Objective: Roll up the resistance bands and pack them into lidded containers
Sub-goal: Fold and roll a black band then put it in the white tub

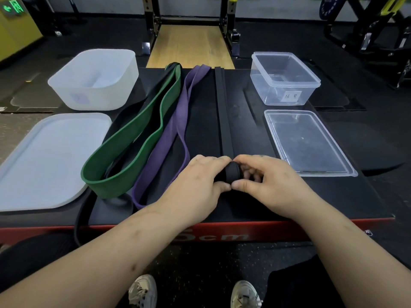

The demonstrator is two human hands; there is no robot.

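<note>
A narrow black resistance band lies straight along the middle of the black platform, its near end wound into a small roll. My left hand and my right hand both grip that roll from either side, fingers curled over it. A wide green band and a purple band lie flat to the left. Another black band runs under the green one and hangs over the near edge.
A white tub stands at the far left, its white lid nearer me. A clear tub with a label stands at the far right, with its clear lid in front. Gym rack beyond; my shoes below.
</note>
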